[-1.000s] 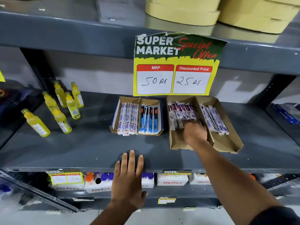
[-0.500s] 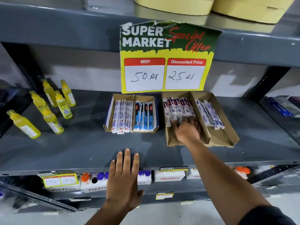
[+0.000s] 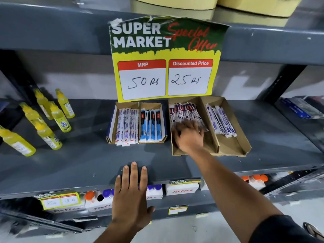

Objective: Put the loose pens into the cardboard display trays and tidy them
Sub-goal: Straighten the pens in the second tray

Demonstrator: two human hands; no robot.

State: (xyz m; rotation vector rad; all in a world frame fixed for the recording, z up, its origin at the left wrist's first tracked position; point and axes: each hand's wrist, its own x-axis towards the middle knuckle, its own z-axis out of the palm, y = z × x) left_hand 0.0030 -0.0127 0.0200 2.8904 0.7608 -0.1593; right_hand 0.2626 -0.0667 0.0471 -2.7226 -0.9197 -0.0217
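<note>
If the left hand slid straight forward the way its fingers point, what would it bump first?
Probably the smaller brown cardboard tray holding white and blue packaged pens. The left hand lies flat on the grey metal shelf, with bare shelf between, though depth is uncertain.

Shop, grey metal shelf (image 3: 70,160), supermarket price sign (image 3: 164,58), stocked bottles (image 3: 59,118)

Even overhead light, right hand (image 3: 190,135) blurred (edges warped)

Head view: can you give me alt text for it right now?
A person's right hand presses on packaged pens in the left compartment of a brown cardboard display tray on a grey metal shelf, while the left hand rests flat on the shelf's front edge.
</note>
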